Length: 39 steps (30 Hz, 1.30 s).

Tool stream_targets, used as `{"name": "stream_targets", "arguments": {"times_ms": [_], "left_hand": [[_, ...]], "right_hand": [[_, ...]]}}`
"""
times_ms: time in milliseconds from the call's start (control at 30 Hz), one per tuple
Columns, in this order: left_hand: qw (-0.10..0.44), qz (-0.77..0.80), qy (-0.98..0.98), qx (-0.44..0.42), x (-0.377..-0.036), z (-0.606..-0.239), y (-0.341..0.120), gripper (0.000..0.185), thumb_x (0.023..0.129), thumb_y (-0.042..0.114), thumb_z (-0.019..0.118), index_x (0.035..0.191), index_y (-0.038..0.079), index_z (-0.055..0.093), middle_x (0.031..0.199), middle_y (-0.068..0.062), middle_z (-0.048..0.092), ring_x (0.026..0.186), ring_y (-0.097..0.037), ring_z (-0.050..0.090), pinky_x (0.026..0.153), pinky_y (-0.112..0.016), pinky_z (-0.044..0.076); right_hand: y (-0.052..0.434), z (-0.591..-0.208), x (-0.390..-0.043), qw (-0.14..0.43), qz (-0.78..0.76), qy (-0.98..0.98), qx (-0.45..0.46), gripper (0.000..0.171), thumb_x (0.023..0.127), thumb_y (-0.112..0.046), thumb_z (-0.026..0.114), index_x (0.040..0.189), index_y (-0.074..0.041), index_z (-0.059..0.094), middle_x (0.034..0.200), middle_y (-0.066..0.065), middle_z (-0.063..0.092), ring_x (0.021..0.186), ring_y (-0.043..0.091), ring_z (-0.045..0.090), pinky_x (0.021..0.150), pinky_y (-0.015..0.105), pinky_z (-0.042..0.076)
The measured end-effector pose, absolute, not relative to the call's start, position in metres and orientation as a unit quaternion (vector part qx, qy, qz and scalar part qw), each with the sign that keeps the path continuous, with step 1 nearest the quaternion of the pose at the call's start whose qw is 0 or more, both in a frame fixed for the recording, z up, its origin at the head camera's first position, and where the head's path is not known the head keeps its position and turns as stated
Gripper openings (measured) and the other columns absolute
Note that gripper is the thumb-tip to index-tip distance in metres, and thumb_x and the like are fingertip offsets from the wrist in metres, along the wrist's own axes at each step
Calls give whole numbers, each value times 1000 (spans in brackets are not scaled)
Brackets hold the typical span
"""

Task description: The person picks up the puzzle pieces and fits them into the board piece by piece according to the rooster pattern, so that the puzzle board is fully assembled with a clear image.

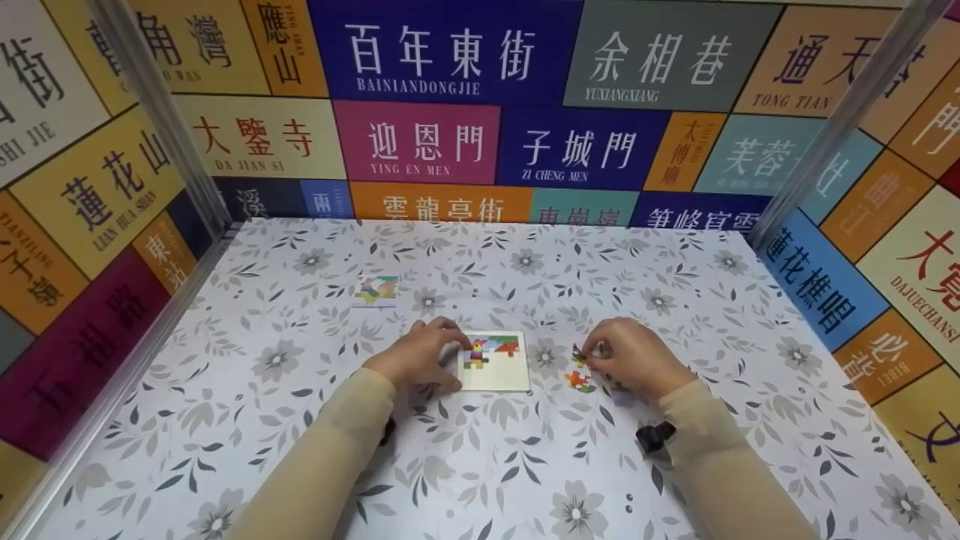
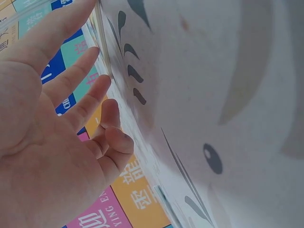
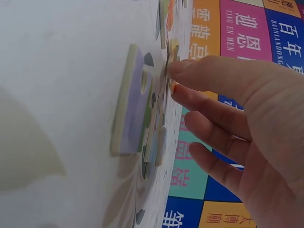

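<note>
A pale puzzle board [image 1: 502,379] lies mid-table, several joined picture pieces filling its upper left and top edge. My left hand [image 1: 418,355] rests at the board's left side, thumb by the lower corner and fingertips near the upper one. In the left wrist view, that hand's fingers are spread along the board's edge. To the right of the board, my right hand [image 1: 634,354] pinches a small colourful puzzle piece [image 1: 578,355] between thumb and forefinger. Just below it lies an orange-patterned puzzle piece [image 1: 577,380]. A lilac-and-green puzzle piece [image 3: 130,114] lies under the right hand.
Farther back on the left lies a group of puzzle pieces [image 1: 375,291] with a lilac lower edge. The table [image 1: 465,480] has a grey floral cover. Printed panels [image 1: 420,142] stand behind and at both sides, with clear posts [image 1: 169,112] at the corners.
</note>
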<state>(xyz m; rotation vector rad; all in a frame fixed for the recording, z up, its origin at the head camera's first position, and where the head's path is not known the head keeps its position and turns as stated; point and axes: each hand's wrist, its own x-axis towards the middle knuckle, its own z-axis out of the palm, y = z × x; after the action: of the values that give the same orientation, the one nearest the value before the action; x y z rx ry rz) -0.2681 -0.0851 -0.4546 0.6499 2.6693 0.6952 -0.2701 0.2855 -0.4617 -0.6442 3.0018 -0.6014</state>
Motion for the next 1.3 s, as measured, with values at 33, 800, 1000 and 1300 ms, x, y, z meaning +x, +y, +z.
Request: {"name": "stream_targets", "arguments": {"times_ms": [33,800,1000,1300], "left_hand": [[150,242,931,230,-268,-455,-85,56,79,26,91,130,22,68,151,-5,48,134,-35,43,114,-53,39],[165,249,930,212,-269,-455,-85,55,80,26,90,130,25,68,153,-3,47,139,-34,40,116,-53,38],[149,244,930,231,-269,-454,-86,56,78,26,91,130,22,69,151,-6,48,135,-36,43,114,-53,40],[146,246,929,233,-268,-457,-85,57,78,26,91,130,23,69,150,-6,49,134,-37,44,113,-53,40]], "right_hand": [[286,-462,-270,1,-193,959,-206,12,85,-17,81,96,-21,82,98,-4,75,85,19,62,79,37,51],[248,-458,-267,-48,-181,939,-290,11,86,-20,84,96,-18,84,100,-3,76,96,20,70,85,43,57],[233,-455,-267,-53,-177,933,-308,11,86,-21,84,96,-17,84,100,-2,77,97,19,70,88,42,57],[213,-455,-267,-51,-160,927,-334,10,87,-22,83,96,-18,84,103,-3,77,99,19,69,90,40,56]]}}
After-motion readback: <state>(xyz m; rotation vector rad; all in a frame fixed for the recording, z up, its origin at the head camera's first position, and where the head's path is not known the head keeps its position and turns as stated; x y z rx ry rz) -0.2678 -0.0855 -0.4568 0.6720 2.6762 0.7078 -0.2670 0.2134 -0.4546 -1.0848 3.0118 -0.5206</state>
